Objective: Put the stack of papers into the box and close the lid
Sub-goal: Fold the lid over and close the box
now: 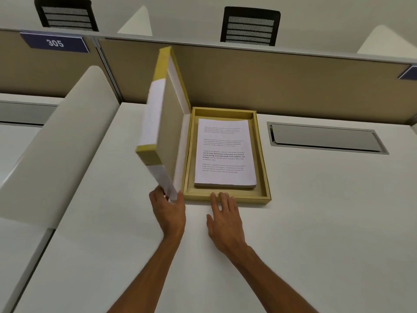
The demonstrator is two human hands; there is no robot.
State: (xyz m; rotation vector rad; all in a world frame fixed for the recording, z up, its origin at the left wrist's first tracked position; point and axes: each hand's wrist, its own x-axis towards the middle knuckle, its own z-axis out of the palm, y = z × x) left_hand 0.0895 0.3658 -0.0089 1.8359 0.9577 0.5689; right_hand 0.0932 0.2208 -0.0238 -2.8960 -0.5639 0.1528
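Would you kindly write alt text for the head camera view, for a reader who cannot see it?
A left hand grips the near corner of a gold box's hinged lid, raised nearly upright, while a stack of printed papers lies inside the open box. The right hand rests flat on the white desk, fingertips at the box's front edge.

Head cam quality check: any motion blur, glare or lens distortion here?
Head view: lid is motion-blurred along its outer edge near the left hand; papers and box are sharp, top text faint; lighting is soft and even, without glare; wide-angle bends the partition and desk edges.
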